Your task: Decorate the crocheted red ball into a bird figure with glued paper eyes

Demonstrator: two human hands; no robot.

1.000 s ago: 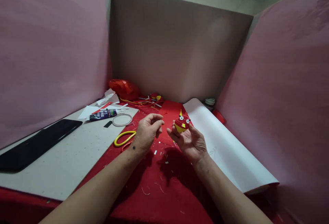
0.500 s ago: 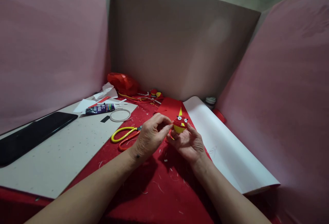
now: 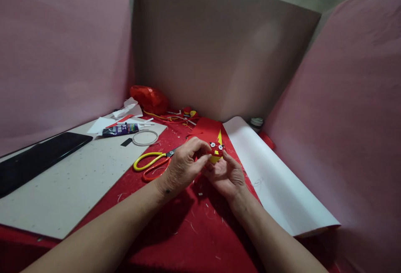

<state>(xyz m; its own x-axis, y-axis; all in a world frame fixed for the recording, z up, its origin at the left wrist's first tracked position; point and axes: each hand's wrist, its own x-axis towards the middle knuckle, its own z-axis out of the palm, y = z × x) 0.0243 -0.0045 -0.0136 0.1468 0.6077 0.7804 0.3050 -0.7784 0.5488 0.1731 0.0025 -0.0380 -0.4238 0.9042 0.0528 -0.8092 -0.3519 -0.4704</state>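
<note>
A small red and yellow crocheted bird figure [image 3: 216, 149] with white eyes and a yellow beak sits between my hands. My right hand [image 3: 228, 175] cradles it from below and from the right, thumb against its side. My left hand [image 3: 188, 160] has its thumb and fingers closed at the figure's left side, partly covering it. Behind the figure a yellow pointed strip [image 3: 219, 136] stands up. Scissors [image 3: 153, 164] with one yellow and one red handle lie left of my left hand, their blades partly hidden behind it.
On the grey board [image 3: 87, 181] at left lie a black phone-like slab [image 3: 44, 158], a glue tube [image 3: 120, 129] and a ring of cord [image 3: 145, 138]. A red plastic bag [image 3: 148, 98] lies at the back. A white paper roll [image 3: 275, 181] lies at right; thread scraps dot the red cloth [image 3: 188, 243].
The bird figure has shifted slightly left and turned a little in my hands. My left fingers now cover more of its left side.
</note>
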